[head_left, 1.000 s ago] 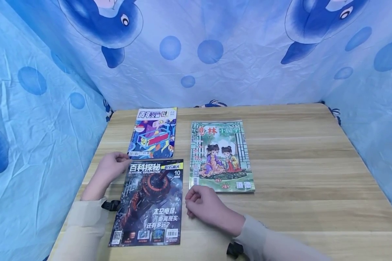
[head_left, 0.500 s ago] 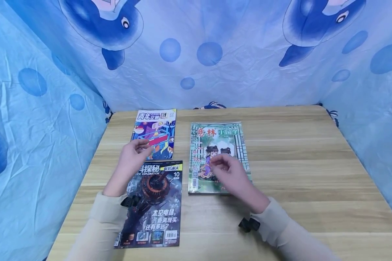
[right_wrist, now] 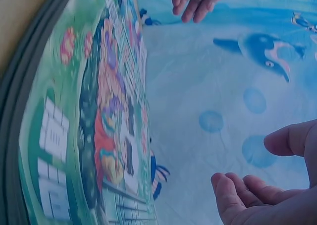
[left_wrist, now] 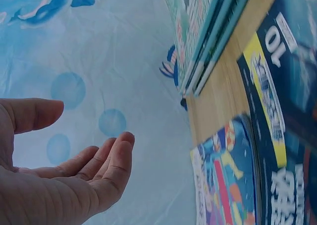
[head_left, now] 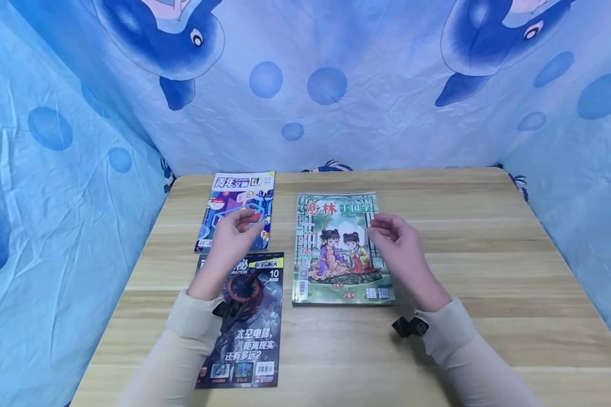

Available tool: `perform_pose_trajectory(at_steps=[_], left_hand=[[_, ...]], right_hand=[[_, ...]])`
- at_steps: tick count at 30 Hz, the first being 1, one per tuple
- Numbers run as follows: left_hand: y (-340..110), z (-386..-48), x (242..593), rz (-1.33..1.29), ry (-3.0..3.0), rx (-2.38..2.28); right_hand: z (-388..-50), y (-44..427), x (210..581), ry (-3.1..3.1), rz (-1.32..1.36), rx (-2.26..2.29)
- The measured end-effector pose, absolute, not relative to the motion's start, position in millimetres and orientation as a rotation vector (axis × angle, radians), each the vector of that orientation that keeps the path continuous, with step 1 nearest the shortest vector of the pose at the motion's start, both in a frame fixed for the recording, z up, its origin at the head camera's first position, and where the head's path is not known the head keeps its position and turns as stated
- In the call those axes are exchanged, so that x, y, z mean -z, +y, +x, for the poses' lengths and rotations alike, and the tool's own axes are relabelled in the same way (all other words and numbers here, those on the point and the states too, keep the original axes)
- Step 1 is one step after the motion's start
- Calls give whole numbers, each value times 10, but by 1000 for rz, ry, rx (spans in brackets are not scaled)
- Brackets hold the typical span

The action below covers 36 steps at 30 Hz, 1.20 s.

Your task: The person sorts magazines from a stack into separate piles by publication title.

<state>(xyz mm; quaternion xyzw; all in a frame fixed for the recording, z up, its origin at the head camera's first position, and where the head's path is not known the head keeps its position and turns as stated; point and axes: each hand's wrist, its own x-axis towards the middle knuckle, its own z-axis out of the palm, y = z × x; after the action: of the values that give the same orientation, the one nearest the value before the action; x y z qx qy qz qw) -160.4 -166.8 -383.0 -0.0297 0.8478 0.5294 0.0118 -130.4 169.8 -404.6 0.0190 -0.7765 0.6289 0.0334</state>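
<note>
My left hand (head_left: 232, 240) hovers over the purple and blue magazine (head_left: 239, 195), its fingers loosely bent and holding nothing. In the left wrist view, a gap shows between its thumb and fingers (left_wrist: 116, 160). Below that magazine lies a dark magazine (head_left: 254, 339), partly covered by my left forearm. My right hand (head_left: 399, 246) is raised at the right edge of the green magazine (head_left: 336, 282), which has two cartoon figures on its cover. The right wrist view shows this hand's thumb and fingers apart, with nothing between them. Several spines show that the green magazine tops a stack.
The magazines lie flat on a wooden table (head_left: 463, 254). A blue curtain (head_left: 387, 130) with dolphins and bubbles stands behind the table and along both sides. Bare wood shows between the left magazines and the green stack, and widely to the right.
My left hand has lifted from beside the left magazines and moved right, over the purple and blue one. My right hand has risen and moved right across the green magazine. The magazines stay put.
</note>
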Motion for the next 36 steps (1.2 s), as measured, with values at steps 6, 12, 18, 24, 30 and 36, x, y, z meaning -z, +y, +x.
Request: perform_pose_trajectory(at_steps=[6, 12, 18, 24, 30, 36], left_hand=[[-1481, -1649, 3879, -45, 2644, -1683], [-1348, -1684, 3942, -46, 2684, -1566], [-1285, -1724, 3991, -46, 2659, -1615], [-1247, -1763, 4078, -54, 2604, -1552], [-1203, -1798, 4137, -89, 2566, -1452], [-1167, -1840, 4180, -107, 2525, -1453]], right_hand=[[-1373, 1798, 4064, -2399, 36, -1900], [-1408, 1871, 4126, -2439, 8, -1885], [-1460, 1949, 4179, -2463, -16, -1843], [-1484, 2043, 4241, -2537, -51, -1834], [-1510, 2097, 4295, -2663, -87, -1763], [-1531, 2084, 4273, -2706, -147, -1759]])
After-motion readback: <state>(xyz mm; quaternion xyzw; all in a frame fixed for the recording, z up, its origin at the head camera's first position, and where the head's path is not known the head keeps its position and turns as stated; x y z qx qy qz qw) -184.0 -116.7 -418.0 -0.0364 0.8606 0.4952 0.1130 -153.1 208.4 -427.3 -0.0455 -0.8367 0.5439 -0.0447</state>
